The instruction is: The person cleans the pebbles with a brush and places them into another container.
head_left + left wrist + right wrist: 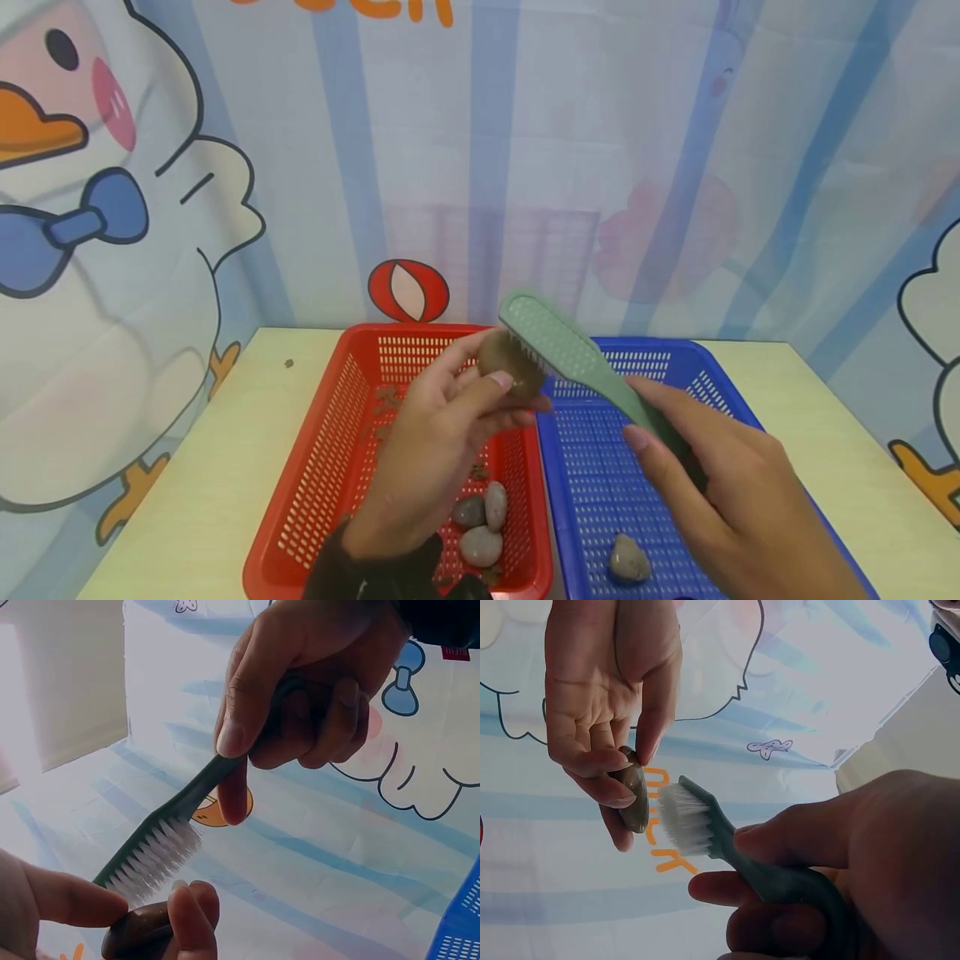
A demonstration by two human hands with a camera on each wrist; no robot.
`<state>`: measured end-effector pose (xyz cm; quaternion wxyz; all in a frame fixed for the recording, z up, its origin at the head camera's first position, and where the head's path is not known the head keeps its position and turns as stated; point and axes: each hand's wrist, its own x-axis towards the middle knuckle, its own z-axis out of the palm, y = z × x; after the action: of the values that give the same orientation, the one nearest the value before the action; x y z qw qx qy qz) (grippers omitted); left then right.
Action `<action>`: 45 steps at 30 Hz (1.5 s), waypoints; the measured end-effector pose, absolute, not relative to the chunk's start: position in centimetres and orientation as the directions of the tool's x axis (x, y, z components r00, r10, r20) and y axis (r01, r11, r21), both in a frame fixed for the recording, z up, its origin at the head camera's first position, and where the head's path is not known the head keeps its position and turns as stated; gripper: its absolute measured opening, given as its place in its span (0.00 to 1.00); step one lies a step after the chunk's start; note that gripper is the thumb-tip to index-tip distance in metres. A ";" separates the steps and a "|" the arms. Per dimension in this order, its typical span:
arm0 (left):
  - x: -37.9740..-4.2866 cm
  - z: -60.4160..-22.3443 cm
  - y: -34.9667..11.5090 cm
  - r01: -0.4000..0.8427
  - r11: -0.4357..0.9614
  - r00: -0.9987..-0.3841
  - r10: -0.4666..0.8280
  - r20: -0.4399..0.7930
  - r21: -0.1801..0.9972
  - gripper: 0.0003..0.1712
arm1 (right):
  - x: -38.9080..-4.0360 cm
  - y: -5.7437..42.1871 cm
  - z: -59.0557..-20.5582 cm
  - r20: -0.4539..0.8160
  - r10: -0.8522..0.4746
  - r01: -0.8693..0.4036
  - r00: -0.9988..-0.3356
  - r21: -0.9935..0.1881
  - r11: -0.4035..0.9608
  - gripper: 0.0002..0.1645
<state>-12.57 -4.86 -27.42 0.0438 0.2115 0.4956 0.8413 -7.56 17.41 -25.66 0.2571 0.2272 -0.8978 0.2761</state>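
Observation:
My left hand pinches a smooth brown stone between thumb and fingers, held up over the red basket. In my right hand is the handle of a green scrubbing brush with white bristles, its fingers curled round it. The brush head slants down toward the stone, and in the head view the bristles overlap the stone's upper right side. From the right wrist view, the bristles face the flat side of the stone with a narrow gap between them.
Several grey stones and brown crumbs lie in the red basket. Beside it on the right, the blue basket holds one tan stone. Both stand on a pale wooden table, before a printed cloth.

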 end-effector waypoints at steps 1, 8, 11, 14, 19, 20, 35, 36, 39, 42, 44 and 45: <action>-12.6 -27.4 -4.9 0.138 -0.501 -0.907 0.282 0.312 0.855 0.23 | -7.6 17.4 -25.7 0.589 -0.274 -0.558 -0.761 -0.377 0.739 0.22; -12.3 -27.3 -4.8 0.116 -0.457 -0.901 0.325 0.287 0.882 0.23 | -7.9 17.5 -25.9 0.598 -0.301 -0.595 -0.742 -0.382 0.707 0.21; -12.2 -27.2 -4.7 0.114 -0.441 -0.890 0.353 0.289 0.890 0.23 | -8.2 17.5 -25.9 0.618 -0.295 -0.597 -0.729 -0.362 0.716 0.19; -12.1 -27.2 -4.6 0.119 -0.433 -0.883 0.365 0.295 0.893 0.22 | -8.4 17.5 -25.9 0.628 -0.279 -0.586 -0.726 -0.355 0.728 0.18; -12.1 -27.3 -4.7 0.126 -0.432 -0.880 0.367 0.301 0.893 0.23 | -8.6 17.6 -25.9 0.633 -0.251 -0.561 -0.732 -0.352 0.749 0.20; -12.1 -27.3 -4.7 0.127 -0.434 -0.879 0.366 0.304 0.892 0.23 | -8.5 17.7 -25.9 0.634 -0.244 -0.552 -0.733 -0.346 0.759 0.20; -12.3 -27.4 -4.7 0.106 -0.460 -0.895 0.342 0.286 0.881 0.25 | -7.7 17.6 -25.9 0.603 -0.311 -0.609 -0.735 -0.384 0.694 0.25; -12.3 -27.4 -4.7 0.106 -0.457 -0.892 0.349 0.288 0.883 0.24 | -7.9 17.6 -25.9 0.609 -0.310 -0.611 -0.730 -0.377 0.697 0.24; -12.3 -27.3 -4.7 0.108 -0.438 -0.884 0.368 0.288 0.893 0.23 | -8.2 17.6 -25.9 0.624 -0.289 -0.597 -0.726 -0.364 0.715 0.21; -12.2 -27.3 -4.7 0.116 -0.425 -0.879 0.376 0.292 0.898 0.22 | -8.5 17.6 -25.9 0.628 -0.256 -0.565 -0.735 -0.358 0.743 0.20; -12.2 -27.3 -4.7 0.118 -0.425 -0.880 0.374 0.293 0.897 0.22 | -8.5 17.7 -26.0 0.626 -0.238 -0.545 -0.743 -0.358 0.758 0.20; -12.2 -27.3 -4.7 0.120 -0.428 -0.880 0.372 0.296 0.896 0.23 | -8.5 17.8 -26.0 0.626 -0.235 -0.539 -0.743 -0.352 0.766 0.20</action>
<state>-12.21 -4.71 -27.32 0.0776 0.2327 0.5293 0.8122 -8.48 17.76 -25.96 0.2858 0.2161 -0.8951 0.2656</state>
